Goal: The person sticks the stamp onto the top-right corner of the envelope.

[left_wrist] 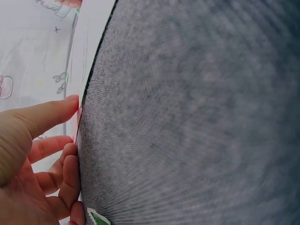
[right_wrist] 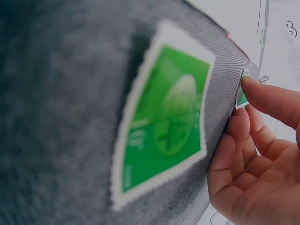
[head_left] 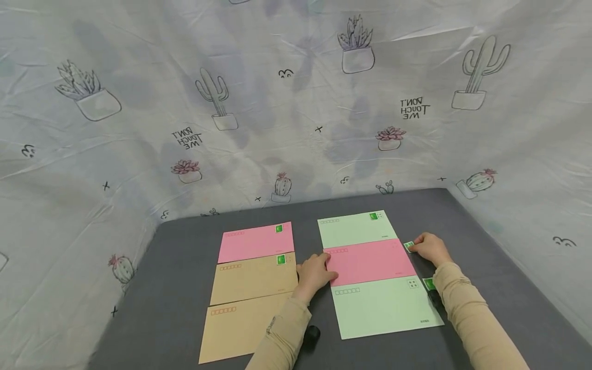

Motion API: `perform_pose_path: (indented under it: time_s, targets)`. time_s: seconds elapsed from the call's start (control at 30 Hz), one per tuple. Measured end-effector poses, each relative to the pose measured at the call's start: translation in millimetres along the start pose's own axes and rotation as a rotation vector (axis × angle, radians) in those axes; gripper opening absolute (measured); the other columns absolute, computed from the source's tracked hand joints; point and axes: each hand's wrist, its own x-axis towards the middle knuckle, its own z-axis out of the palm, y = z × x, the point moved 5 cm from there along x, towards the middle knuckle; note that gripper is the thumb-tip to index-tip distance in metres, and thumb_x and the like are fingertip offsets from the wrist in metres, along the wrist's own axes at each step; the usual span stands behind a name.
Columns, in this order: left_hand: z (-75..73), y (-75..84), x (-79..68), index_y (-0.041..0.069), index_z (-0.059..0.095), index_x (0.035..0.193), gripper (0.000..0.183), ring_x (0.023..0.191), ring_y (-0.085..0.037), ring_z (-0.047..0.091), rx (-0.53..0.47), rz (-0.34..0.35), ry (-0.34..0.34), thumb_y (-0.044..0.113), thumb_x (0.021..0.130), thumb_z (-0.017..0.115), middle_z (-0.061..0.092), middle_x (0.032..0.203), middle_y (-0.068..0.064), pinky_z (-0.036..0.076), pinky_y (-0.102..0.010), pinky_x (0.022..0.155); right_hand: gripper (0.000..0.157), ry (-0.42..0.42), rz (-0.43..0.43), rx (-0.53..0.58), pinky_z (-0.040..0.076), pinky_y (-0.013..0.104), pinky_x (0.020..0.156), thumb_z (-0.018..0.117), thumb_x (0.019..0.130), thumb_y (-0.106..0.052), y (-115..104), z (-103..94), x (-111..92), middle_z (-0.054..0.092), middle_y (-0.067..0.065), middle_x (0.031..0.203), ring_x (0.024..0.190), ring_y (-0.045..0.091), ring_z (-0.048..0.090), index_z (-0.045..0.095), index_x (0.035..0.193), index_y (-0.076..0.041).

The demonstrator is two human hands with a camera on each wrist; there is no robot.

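Observation:
My right hand (head_left: 432,249) pinches a small green postage stamp (head_left: 409,246) by its edge, just right of the pink envelope (head_left: 370,263) in the right column. In the right wrist view, the thumb and fingers meet on that stamp (right_wrist: 242,97). A second green stamp (head_left: 428,283) lies on the table below that hand, partly covered by the wrist gear. My left hand (head_left: 314,277) rests at the pink envelope's left edge, thumb and index fingertip touching it. Its other fingers are partly bent against the table.
Above and below the pink envelope lie pale green envelopes, the upper one (head_left: 353,231) stamped, the lower one (head_left: 379,308) without a stamp. The left column has a stamped pink envelope (head_left: 254,244), a stamped tan one (head_left: 254,280) and another tan one (head_left: 240,329). All lie on a dark grey table (head_left: 171,288).

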Motion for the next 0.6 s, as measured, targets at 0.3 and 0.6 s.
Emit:
perform_pose_path:
  time_s: [0.3,0.6]
  targets:
    - [1.6,-0.8,0.8,0.01,0.063,0.118,0.048,0.092,-0.032,0.06,-0.016,-0.007,-0.013,0.026,0.075,0.076,0.064,0.1,-0.012,0.035,-0.052,0.078,0.043,0.028,0.043,0.019,0.044,0.05,0.081,0.063,0.082,-0.013,4.8,-3.3,-3.6,0.051,0.036,0.111,0.093,0.042,0.052,0.05,0.111,0.017]
    - [1.1,-1.4,1.2,0.01,0.063,0.118,0.048,0.093,-0.033,0.059,-0.018,-0.011,-0.014,0.026,0.075,0.076,0.064,0.102,-0.013,0.035,-0.053,0.079,0.037,0.017,0.021,0.046,0.045,0.042,0.072,0.062,0.084,-0.016,8.5,-4.1,-9.7,0.057,0.031,0.104,0.085,0.035,0.054,0.057,0.106,0.013]
